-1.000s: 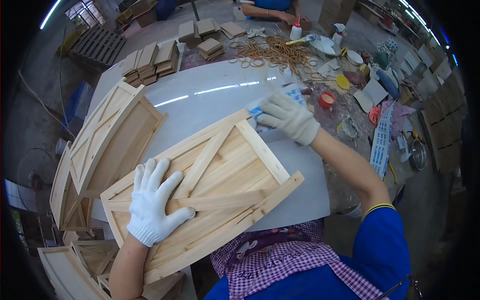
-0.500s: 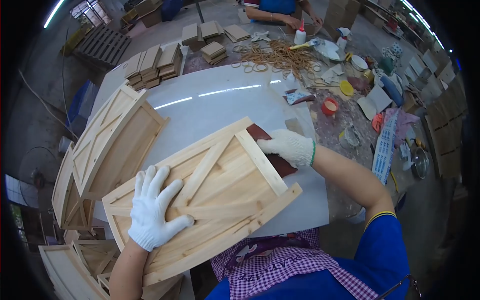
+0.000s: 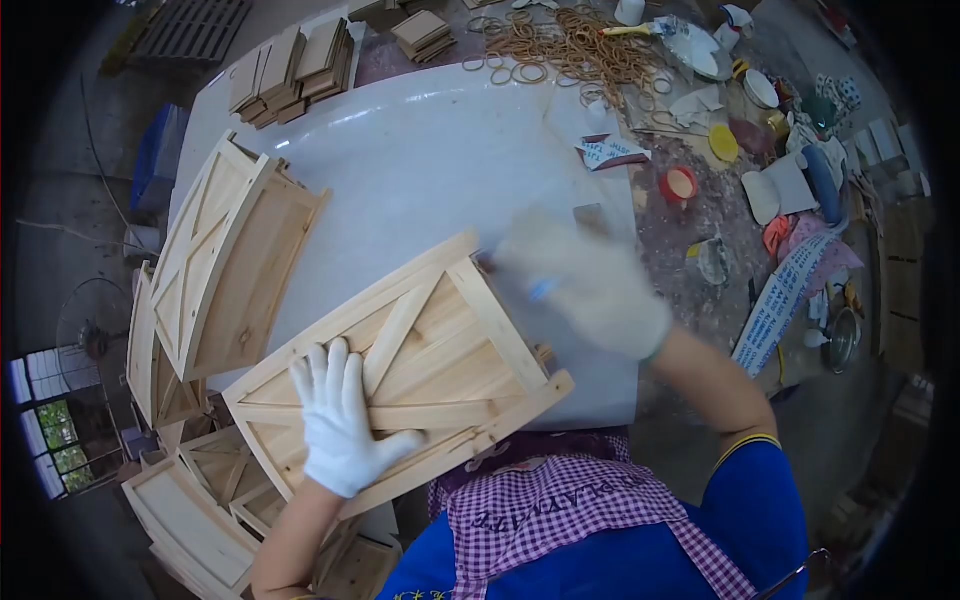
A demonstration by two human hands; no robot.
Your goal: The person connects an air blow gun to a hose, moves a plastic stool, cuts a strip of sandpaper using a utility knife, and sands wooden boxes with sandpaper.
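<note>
A wooden panel (image 3: pixel 430 345) with cross braces and a raised frame lies tilted on the white-covered table in front of me. My left hand (image 3: pixel 345 425), in a white knit glove, rests flat on its face with fingers spread. At the panel's upper right end is my gloved right hand (image 3: pixel 590 285), smeared by motion. A sheet of sandpaper (image 3: pixel 543 290) shows as a blur with blue marks at its fingers; most of it is hidden.
Similar wooden pieces (image 3: pixel 225 260) stand at left, with more (image 3: pixel 190 520) below. Stacked brown boards (image 3: pixel 300 70) sit at the back left. Rubber bands (image 3: pixel 570 45), a red cup (image 3: pixel 678 184), a printed strip (image 3: pixel 785 295) and a scrap (image 3: pixel 612 152) lie toward the right.
The dark red sheet, plain earlier, is now a blur as my right hand moves at the panel's end. The view has tilted down; the other person is out of frame.
</note>
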